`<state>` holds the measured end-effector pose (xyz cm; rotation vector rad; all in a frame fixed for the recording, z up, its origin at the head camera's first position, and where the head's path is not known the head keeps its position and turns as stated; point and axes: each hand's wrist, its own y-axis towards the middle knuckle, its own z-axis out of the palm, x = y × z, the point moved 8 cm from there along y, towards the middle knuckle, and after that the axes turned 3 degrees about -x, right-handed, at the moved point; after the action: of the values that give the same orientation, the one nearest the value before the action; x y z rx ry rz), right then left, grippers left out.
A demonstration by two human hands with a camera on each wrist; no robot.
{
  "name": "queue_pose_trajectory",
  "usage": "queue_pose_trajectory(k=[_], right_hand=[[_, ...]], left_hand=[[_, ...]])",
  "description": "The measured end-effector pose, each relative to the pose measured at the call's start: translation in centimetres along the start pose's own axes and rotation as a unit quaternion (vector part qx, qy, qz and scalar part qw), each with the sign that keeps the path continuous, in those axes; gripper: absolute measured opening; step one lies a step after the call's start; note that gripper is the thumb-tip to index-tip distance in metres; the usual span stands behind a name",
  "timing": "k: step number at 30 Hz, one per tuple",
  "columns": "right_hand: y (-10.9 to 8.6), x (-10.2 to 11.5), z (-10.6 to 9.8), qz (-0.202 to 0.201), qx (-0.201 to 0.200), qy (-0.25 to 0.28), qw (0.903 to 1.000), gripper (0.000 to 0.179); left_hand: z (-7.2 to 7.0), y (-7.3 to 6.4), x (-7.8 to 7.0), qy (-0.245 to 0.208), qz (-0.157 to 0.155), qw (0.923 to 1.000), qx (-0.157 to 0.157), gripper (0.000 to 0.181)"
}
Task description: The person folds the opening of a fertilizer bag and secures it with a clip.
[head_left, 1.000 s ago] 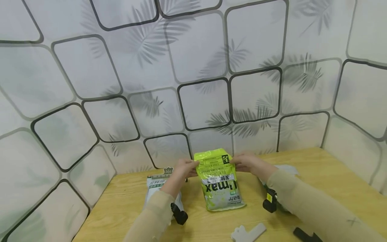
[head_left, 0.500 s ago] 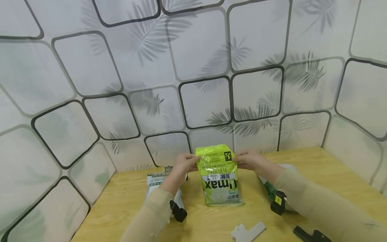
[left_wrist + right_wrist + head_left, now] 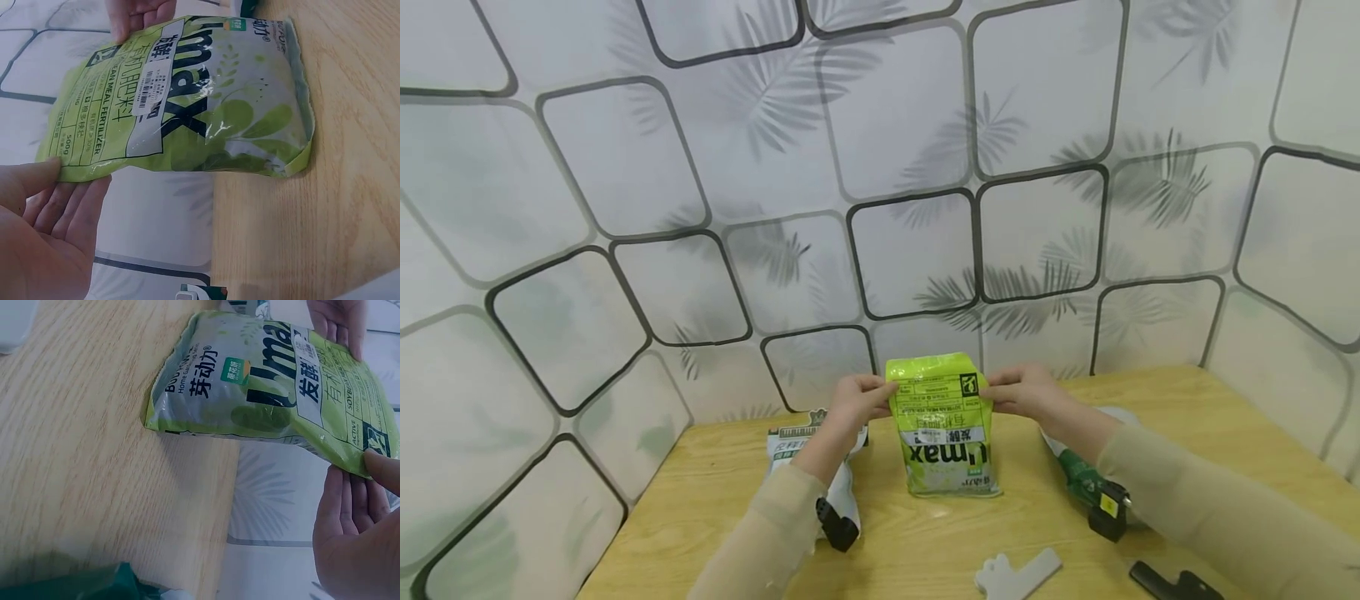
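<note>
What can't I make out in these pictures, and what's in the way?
Back of the bright green bag: turned away in all three views.
Its finest print: too small in the head view.
Pale bag on the left: partly hidden by the left arm, head view.
Green-and-white bag: partly covered by the right arm, head view.
Grey-white piece and black piece: cut off by the bottom edge, head view.

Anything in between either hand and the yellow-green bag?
Nothing visible: the left hand and right hand pinch the yellow-green bag directly. The pale bag to its left and dark-green bag to its right are not in between.
</note>
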<state>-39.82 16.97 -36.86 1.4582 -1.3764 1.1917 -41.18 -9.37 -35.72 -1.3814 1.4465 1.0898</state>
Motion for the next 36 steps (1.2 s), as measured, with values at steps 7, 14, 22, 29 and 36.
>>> queue_pose_trajectory(k=[7,14,22,29,36], right_hand=[[-0.8,0.8,-0.1,-0.006,0.0,-0.037,0.9993,0.047],[-1.4,1.2,-0.2,-0.019,0.002,-0.069,0.9974,0.048],[-2.1,1.0,-0.3,-0.044,0.014,-0.065,0.9968,0.046],[-2.9,0.9,-0.2,-0.072,0.019,-0.068,0.9949,0.044],[-3.4,0.8,-0.1,-0.092,0.017,-0.047,0.9945,0.037]], left_hand=[[-0.1,-0.3,-0.2,-0.005,0.007,0.9999,-0.011,0.018],[-0.2,-0.6,-0.1,-0.018,0.032,0.9993,-0.011,0.017],[-0.3,-1.4,-0.2,-0.027,0.071,0.9971,0.006,0.016],[-0.4,-2.2,-0.2,-0.026,0.078,0.9966,0.011,0.018],[-0.4,-3.0,-0.2,-0.043,0.07,0.9964,0.019,0.019]])
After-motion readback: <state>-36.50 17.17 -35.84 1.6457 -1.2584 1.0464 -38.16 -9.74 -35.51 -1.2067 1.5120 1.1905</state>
